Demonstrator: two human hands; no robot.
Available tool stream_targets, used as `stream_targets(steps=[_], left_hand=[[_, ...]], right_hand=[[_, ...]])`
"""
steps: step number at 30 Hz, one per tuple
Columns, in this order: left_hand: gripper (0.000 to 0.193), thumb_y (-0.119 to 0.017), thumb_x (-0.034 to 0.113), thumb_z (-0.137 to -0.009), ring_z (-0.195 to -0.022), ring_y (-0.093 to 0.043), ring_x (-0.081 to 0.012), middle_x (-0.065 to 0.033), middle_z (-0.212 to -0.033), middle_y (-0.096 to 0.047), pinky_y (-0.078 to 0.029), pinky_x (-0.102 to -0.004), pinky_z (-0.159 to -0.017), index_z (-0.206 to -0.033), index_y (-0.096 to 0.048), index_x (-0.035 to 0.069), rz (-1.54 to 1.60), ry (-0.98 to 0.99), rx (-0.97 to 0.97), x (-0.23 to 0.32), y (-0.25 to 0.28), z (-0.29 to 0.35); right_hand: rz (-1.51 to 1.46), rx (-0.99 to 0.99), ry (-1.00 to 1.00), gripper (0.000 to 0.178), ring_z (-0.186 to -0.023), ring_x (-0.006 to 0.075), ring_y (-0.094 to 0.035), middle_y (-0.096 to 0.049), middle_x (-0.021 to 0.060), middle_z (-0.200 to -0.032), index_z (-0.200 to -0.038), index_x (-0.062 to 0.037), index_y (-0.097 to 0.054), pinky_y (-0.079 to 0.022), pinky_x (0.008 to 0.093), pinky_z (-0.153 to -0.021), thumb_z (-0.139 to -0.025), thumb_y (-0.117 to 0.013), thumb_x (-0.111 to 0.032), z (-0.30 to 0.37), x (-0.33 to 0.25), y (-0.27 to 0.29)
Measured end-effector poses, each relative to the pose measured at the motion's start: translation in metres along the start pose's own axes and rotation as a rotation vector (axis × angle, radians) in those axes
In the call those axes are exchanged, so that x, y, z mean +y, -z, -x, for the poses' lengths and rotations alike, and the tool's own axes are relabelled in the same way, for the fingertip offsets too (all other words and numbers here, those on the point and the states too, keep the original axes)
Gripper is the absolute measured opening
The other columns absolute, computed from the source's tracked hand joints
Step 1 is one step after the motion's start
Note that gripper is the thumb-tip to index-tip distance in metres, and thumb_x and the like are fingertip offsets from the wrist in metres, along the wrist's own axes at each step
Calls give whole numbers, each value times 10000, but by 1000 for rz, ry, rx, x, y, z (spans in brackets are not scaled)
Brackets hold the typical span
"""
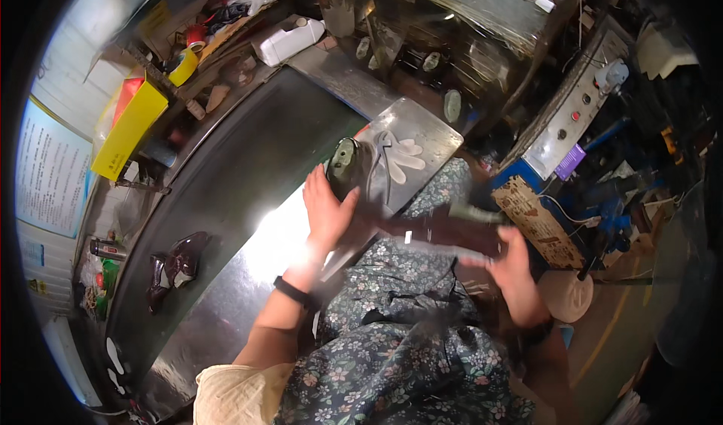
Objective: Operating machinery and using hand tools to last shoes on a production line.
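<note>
My left hand (325, 210) rests against a dark shoe last (344, 160) with a green top and two holes, fingers on one side and thumb on the other. The last stands at the edge of the metal work surface. Over my lap, my right hand (512, 263) grips the end of a long dark maroon piece (444, 230), smeared by motion. It looks like a shoe upper, with a pale green part along its far edge. Pincers (381, 161) and a whitish glove (407, 161) lie on a metal plate (437, 131) beyond the last.
Glossy maroon shoes (179, 265) lie on the dark belt (248, 146) at left. A yellow box (129, 127), tape roll (183, 67) and white jug (290, 39) stand behind it. At right is a control panel (576, 116) with buttons. More green-topped lasts (452, 105) sit at the back.
</note>
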State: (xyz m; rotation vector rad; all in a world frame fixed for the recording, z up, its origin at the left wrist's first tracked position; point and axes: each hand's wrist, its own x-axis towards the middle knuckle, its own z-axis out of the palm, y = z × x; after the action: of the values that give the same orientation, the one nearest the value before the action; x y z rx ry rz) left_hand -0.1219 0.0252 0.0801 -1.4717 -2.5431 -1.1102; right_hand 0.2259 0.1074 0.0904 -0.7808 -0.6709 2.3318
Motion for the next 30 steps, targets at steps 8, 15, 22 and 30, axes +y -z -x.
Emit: stream_targets(steps=[8, 15, 22, 30], left_hand=[[730, -785, 191, -696, -984, -633, -245, -155, -1128, -629, -511, -350, -852, -1312, -438, 8, 635, 440, -222, -40, -4, -23], [696, -638, 305, -920, -1209, -486, -207, -93, -1371, -448, -383, -420, -1029, -1456, -246, 97, 1469, 430, -239, 51, 34, 12], [739, -725, 109, -847, -1217, -561, -257, -188, -1270, -599, -422, -356, -1030, -1474, -337, 48, 646, -332, -756, 79, 32, 47], [500, -687, 165, -877, -934, -686, -224, -157, -1102, -691, -539, -304, -700, -1327, -522, 23, 319, -302, -862, 53, 18, 81]], right_hand=[[729, 234, 535, 623, -1188, 217, -519, -538, 143, -1284, -1409, 3, -377, -407, 303, -978, -870, -658, -133, -245, -57, -102], [415, -506, -42, 845, -1096, 310, -588, -467, 199, -1381, -1540, -176, -187, -510, 409, -886, -833, -646, -238, -121, 25, -128], [355, -60, 386, 889, -1035, 245, -605, -500, 146, -1337, -1505, -48, -280, -535, 357, -841, -685, -625, -59, 27, -101, -50], [1638, 1161, 1124, 743, -1314, 318, -474, -418, 225, -1464, -1339, -149, -574, -396, 356, -1042, -620, -751, -104, 145, -281, 87]])
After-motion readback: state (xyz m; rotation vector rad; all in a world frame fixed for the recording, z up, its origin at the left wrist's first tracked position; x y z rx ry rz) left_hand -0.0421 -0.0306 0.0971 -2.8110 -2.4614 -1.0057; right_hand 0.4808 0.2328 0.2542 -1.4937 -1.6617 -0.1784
